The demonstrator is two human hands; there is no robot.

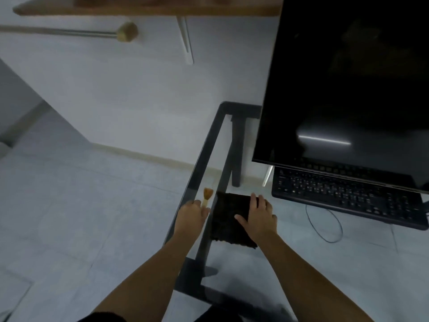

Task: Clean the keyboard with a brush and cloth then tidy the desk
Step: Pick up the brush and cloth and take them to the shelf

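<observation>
A small brush (207,195) with a pale handle and orange-brown bristles sits at the left edge of the glass desk (210,145). My left hand (192,216) has its fingers around the handle's lower end. A dark folded cloth (228,219) lies flat on the glass just right of the brush. My right hand (258,216) rests on the cloth's right side, fingers spread. A black keyboard (346,196) lies further right, partly under the monitor's lower edge.
A large dark monitor (348,84) fills the upper right. A thin cable (325,225) loops below the keyboard. The desk has a dark metal frame with a leg (236,149) visible through the glass. A wooden shelf (148,6) hangs on the wall above.
</observation>
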